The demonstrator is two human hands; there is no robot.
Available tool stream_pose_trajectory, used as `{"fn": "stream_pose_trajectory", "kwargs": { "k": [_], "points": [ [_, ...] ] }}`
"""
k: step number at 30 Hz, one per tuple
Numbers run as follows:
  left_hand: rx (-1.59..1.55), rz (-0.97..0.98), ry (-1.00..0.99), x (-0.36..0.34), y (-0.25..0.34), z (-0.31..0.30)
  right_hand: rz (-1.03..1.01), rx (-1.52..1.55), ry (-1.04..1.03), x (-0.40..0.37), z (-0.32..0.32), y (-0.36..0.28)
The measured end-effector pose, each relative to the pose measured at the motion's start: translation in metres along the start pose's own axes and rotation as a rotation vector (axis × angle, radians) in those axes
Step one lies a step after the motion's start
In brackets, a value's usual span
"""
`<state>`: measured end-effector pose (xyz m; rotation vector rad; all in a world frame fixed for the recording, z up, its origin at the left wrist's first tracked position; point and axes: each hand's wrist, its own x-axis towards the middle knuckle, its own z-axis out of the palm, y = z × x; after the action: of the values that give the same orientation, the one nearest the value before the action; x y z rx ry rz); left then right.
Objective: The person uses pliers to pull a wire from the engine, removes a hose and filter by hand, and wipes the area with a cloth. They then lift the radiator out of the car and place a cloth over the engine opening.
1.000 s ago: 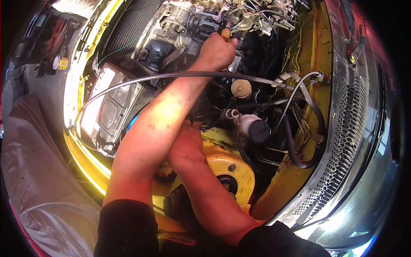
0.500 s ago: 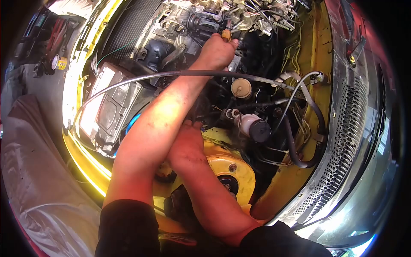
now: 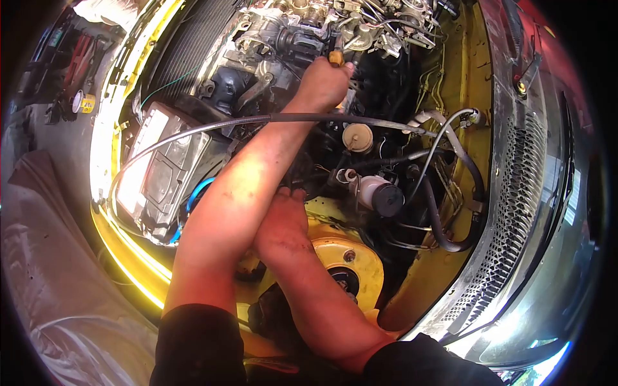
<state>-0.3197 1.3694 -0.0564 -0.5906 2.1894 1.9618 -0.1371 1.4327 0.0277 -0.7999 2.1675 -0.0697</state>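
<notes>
My left hand [image 3: 324, 85] reaches far into the engine bay, its fingers closed around an orange-handled tool [image 3: 336, 58]. The tool's orange end sticks out above the fist, close to the engine [image 3: 293, 38]; its lower part is hidden in the hand. Beneath my left forearm, my right hand [image 3: 286, 215] is bent over at the wrist, above the yellow inner fender [image 3: 328, 209]. Knuckles show there, but the fingertips and anything under them are out of sight. A black hose [image 3: 309, 118] arches across my left forearm near the wrist.
The battery [image 3: 170, 164] stands left of my arms, beside a blue cable [image 3: 196, 193]. A white reservoir with a black cap [image 3: 388, 200] and a round tan cap [image 3: 357, 137] lie to the right. A yellow strut tower [image 3: 367, 264] rises beside my right forearm.
My left hand and the orange-handled tool have come slightly down and toward me. More of the blue cable shows beside my left forearm. My right hand has barely moved.
</notes>
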Motion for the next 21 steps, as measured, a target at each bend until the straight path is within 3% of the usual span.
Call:
{"fn": "stream_pose_trajectory", "kwargs": {
  "k": [1,5,8,11,14,15,18,21],
  "points": [
    [0.434,0.053,0.17,-0.016,0.023,-0.001,0.003,-0.006,0.003,0.0,0.0,-0.001],
    [0.732,0.076,0.198,-0.02,0.032,0.001,0.002,0.032,0.08,0.005,0.009,-0.002],
    [0.616,0.099,0.202,-0.019,0.029,0.0,-0.009,0.041,0.035,0.003,0.004,-0.001],
    [-0.74,-0.095,-0.212,-0.013,0.007,-0.005,0.002,0.017,0.0,0.003,0.003,-0.001],
    [-1.063,-0.13,-0.263,-0.013,-0.002,0.003,0.005,-0.022,0.007,0.003,0.009,0.0],
    [-1.03,-0.106,-0.239,-0.014,0.0,0.005,-0.001,-0.03,0.004,0.004,0.01,0.0],
    [-0.22,-0.065,-0.017,-0.01,0.009,0.004,-0.016,0.004,0.009,0.007,0.012,-0.001],
    [0.251,0.034,0.151,-0.012,0.015,0.002,-0.022,0.051,0.057,0.006,0.013,-0.002]
  ]
}}
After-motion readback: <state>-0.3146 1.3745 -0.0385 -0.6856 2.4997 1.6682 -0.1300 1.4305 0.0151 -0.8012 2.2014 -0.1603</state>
